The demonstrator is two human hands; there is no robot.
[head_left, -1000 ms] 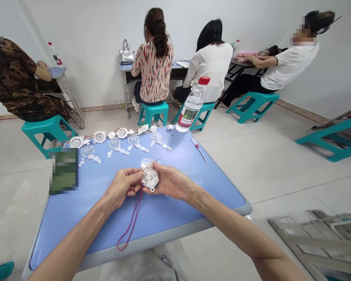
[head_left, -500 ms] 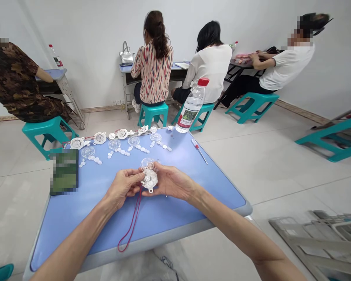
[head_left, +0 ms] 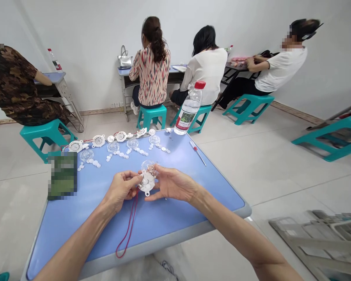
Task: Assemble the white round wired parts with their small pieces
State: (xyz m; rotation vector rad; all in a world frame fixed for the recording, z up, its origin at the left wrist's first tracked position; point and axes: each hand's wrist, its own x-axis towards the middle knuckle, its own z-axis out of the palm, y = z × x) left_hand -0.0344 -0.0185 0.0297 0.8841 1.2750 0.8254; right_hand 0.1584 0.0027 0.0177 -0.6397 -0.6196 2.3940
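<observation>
My left hand (head_left: 121,188) grips a clear plastic dome with white disc parts (head_left: 147,180) at its fingertips, above the middle of the blue table (head_left: 140,218). My right hand (head_left: 173,184) is beside that part, with its fingers spread and its thumb by the dome's rim. A thin red cord (head_left: 130,228) hangs from under the part and lies in a loop over the table's near side. The underside of the part is hidden by my fingers.
A row of white-and-clear parts (head_left: 98,141) runs along the table's far edge, with clear domes (head_left: 113,147) and small white discs (head_left: 123,155) below. Also there are a water bottle (head_left: 188,109), a small red-handled screwdriver (head_left: 197,153) and a green booklet (head_left: 62,175). Several co-workers sit on teal stools beyond.
My right hand's fingers have spread and eased away from the clear part, which my left hand still grips. The whole view has tilted slightly, shifting the room in the frame.
</observation>
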